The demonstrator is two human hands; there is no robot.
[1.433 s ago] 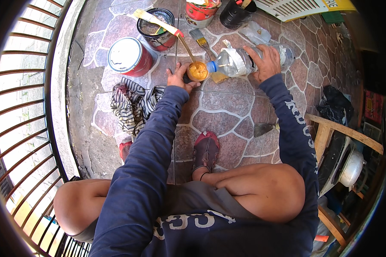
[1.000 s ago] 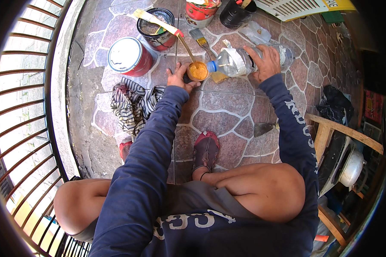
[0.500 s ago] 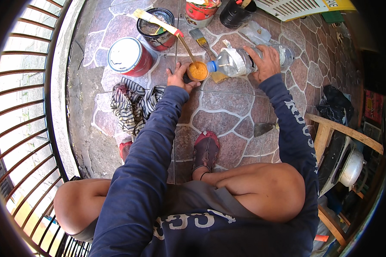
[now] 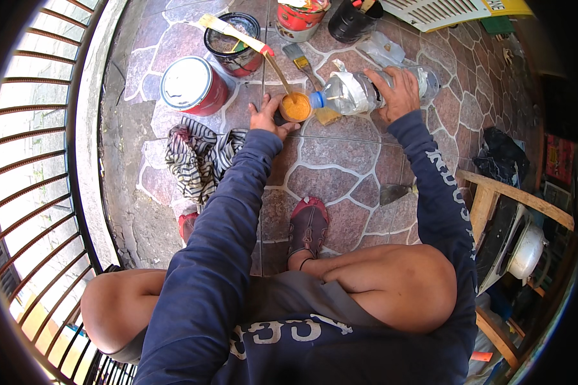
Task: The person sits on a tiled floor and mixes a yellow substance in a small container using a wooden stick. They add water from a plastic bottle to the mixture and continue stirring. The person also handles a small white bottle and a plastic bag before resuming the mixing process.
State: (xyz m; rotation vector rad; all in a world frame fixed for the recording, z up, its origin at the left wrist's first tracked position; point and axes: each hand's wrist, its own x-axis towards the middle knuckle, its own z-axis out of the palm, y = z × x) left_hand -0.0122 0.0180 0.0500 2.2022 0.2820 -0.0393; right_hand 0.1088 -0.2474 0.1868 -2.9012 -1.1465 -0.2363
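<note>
My left hand (image 4: 270,117) is closed around the side of a small cup (image 4: 295,117) of orange-yellow paint on the floor. A paintbrush (image 4: 244,37) with pale bristles and a red band stands slanted, its handle end in that paint. My right hand (image 4: 397,93) grips a clear plastic bottle (image 4: 343,94) with torn white label remains, tipped nearly flat. The bottle's blue mouth end (image 4: 317,99) is at the cup's right rim; whether liquid flows is too small to tell. A second paintbrush (image 4: 298,58) lies beyond the bottle's neck, partly hidden, and a yellowish piece (image 4: 328,116) lies beneath it.
A lidded red can (image 4: 194,86), an open black-rimmed paint can (image 4: 234,48), a red-and-white can (image 4: 299,21) and a black container (image 4: 355,19) stand beyond. A striped cloth (image 4: 196,160) lies near my left forearm. Metal railing (image 4: 70,154) borders the left; a wooden frame (image 4: 491,192) is right.
</note>
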